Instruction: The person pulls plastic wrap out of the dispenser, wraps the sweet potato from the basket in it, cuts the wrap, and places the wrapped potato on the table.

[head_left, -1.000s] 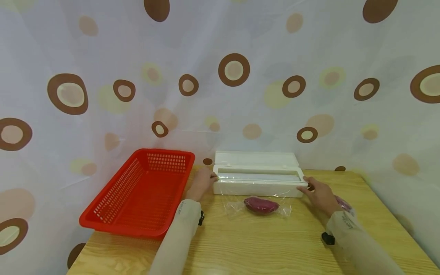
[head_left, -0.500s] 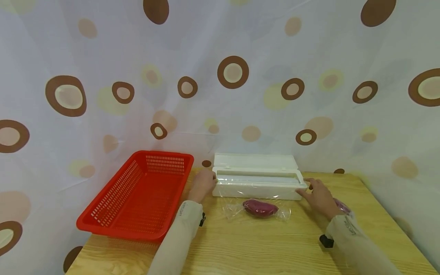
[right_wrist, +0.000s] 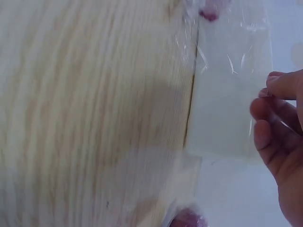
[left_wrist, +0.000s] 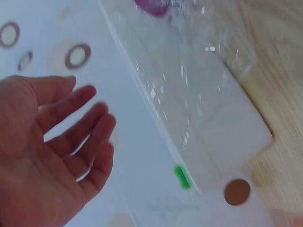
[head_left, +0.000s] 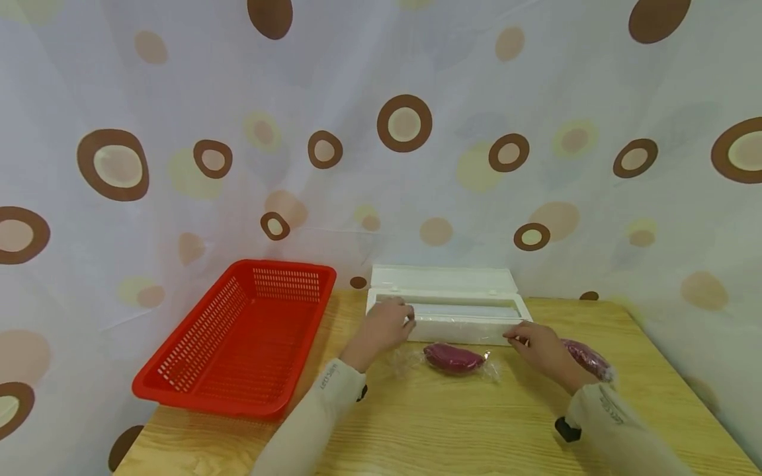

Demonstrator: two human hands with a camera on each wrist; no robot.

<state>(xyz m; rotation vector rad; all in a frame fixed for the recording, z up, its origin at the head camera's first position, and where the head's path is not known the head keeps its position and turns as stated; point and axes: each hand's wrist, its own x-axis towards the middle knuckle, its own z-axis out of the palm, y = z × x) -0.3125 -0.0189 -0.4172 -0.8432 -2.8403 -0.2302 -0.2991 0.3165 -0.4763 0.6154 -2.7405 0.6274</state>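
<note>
A long white cling film dispenser (head_left: 458, 330) stands at the back with its lid raised and a film roll inside. Clear cling film (right_wrist: 232, 61) hangs over its front, down to a purple sweet potato (head_left: 454, 358) wrapped in film. My left hand (head_left: 387, 324) is over the dispenser's left front, fingers loosely bent and apart, holding nothing in the left wrist view (left_wrist: 61, 142). At the right front corner, my right hand (head_left: 538, 347) brings thumb and fingertips together on the film's edge; the thin film between them is hard to make out.
A red plastic basket (head_left: 238, 403) stands at the left of the wooden table (head_left: 417, 430). Another film-wrapped purple sweet potato (head_left: 586, 359) lies beside my right wrist. A patterned curtain (head_left: 452, 198) hangs close behind the dispenser. A green piece (left_wrist: 182, 177) sits at the dispenser's left end.
My left hand has left the dispenser's left end and moved right, over its front. My right hand has shifted from the right end to the front corner, its fingertips now together.
</note>
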